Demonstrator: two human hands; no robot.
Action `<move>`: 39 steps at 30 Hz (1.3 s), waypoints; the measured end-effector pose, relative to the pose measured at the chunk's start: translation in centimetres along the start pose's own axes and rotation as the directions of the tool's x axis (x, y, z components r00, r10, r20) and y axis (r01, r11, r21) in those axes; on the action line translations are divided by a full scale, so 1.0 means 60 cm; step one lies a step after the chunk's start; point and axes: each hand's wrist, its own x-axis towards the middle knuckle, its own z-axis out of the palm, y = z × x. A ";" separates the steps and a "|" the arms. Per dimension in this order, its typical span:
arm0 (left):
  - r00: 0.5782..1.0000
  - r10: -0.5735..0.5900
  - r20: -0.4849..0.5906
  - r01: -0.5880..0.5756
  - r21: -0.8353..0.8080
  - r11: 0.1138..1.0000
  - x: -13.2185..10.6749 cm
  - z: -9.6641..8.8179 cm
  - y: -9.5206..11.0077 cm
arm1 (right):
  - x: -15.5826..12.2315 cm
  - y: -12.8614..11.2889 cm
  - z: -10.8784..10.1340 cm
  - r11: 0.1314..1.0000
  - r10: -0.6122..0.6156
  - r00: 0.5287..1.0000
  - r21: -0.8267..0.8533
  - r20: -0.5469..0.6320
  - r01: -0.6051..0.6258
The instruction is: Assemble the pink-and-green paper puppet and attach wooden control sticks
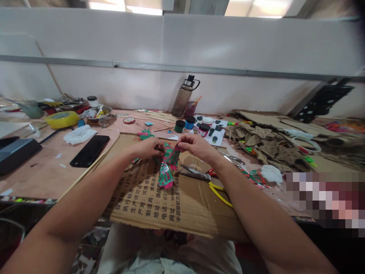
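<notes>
My left hand [151,147] pinches the left edge of a shiny green and pink patterned wrapper-like piece [165,176]. My right hand [196,147] grips its upper right corner with thumb and forefinger. The piece narrows in the middle, and its lower part hangs over a printed cardboard sheet [137,213]. Another green and pink scrap [146,134] lies just beyond my left hand. Under my right forearm, scissors with yellow handles [219,192] rest on the cardboard, their blades pointing left; a red handle shows beside them.
A black phone [90,151] and a roll of yellow tape [62,119] lie to the left. Behind the cardboard stand paint jars [179,126], thin sticks [159,115] and a tilted water bottle [182,99]. Brown cut-out shapes [265,142] are heaped on the right.
</notes>
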 end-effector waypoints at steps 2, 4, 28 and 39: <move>1.000 0.003 -0.018 -0.004 -0.026 1.000 0.000 -0.001 -0.001 | 0.001 0.002 0.000 0.998 -0.039 0.999 -0.055 0.009 0.040; 0.999 0.009 -0.033 -0.010 -0.050 0.999 0.000 -0.001 -0.002 | 0.000 0.002 0.001 0.987 -0.080 0.996 -0.137 0.025 0.083; 0.993 0.074 -0.094 -0.081 -0.066 0.995 0.001 0.009 0.015 | -0.003 0.003 0.009 0.912 -0.107 0.972 -0.369 0.207 0.179; 0.985 0.022 -0.171 -0.048 -0.145 0.988 0.002 0.018 0.024 | 0.001 0.011 0.012 0.916 -0.157 0.975 -0.346 0.157 0.203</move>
